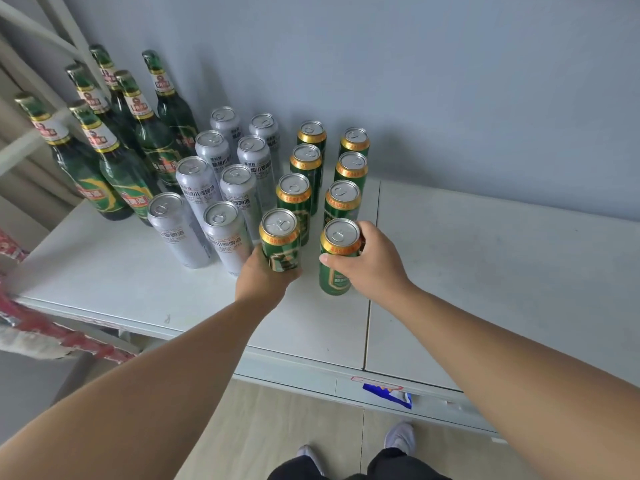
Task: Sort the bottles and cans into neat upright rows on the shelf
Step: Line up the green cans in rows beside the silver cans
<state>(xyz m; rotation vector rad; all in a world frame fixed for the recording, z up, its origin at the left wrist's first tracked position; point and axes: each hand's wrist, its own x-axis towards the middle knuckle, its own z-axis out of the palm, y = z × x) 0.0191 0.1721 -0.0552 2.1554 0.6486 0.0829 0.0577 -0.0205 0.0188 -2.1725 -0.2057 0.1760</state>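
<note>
six bottles (157, 150), eight silver cans (199, 190), eight green cans (294, 199).

Count on the shelf (485, 271):
- green glass bottles (114, 174): 6, at 10 o'clock, 2 files of 3
- silver cans (194, 188): 8, at 11 o'clock, 2 files of 4
- green cans (304, 168): 8, at 12 o'clock, 2 files of 4

Total is 22 containers: 16 cans, 6 bottles.

Hands: 2. The left hand (263, 275) and right hand (377, 261) are at the 6 o'clock end of the green block. Each grips 1 can: front-left green can (280, 237) and front-right green can (339, 251). That leaves 6 green cans free.

Shelf panels: 2, with 1 seam.

Shoes (400, 438): 2, at 6 o'clock.
</note>
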